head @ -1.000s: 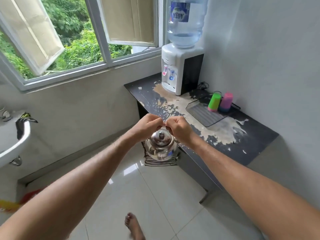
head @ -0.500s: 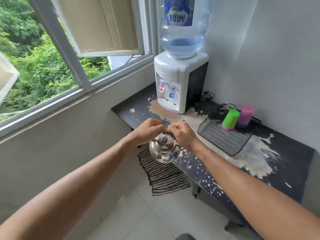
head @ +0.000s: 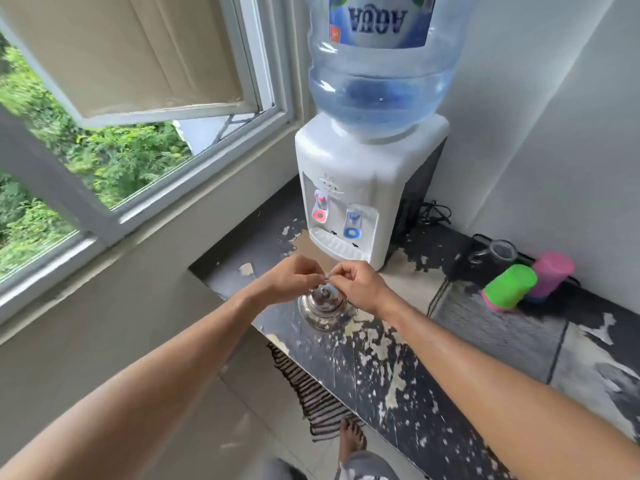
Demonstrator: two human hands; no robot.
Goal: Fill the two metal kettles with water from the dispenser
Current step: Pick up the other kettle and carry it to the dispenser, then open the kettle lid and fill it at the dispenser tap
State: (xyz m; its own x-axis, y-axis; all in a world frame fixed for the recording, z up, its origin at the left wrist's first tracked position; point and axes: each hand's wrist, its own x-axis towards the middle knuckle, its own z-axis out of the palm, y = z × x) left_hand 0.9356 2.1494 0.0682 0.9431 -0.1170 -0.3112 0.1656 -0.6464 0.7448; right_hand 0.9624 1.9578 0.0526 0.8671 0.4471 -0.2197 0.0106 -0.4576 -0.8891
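Over the peeling counter [head: 408, 393], just short of the dispenser [head: 363, 188], left hand [head: 287, 282] and right hand [head: 360, 285] both pinch the thin handle of one metal kettle [head: 323, 311], lid on. Risks: handle slips, kettle swings and hits drip tray; second kettle unseen.

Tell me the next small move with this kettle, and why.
Probably carry the kettle forward and set it under the blue tap. Both hands, left and right, hold its handle short of the dispenser, and its lid looks closed.
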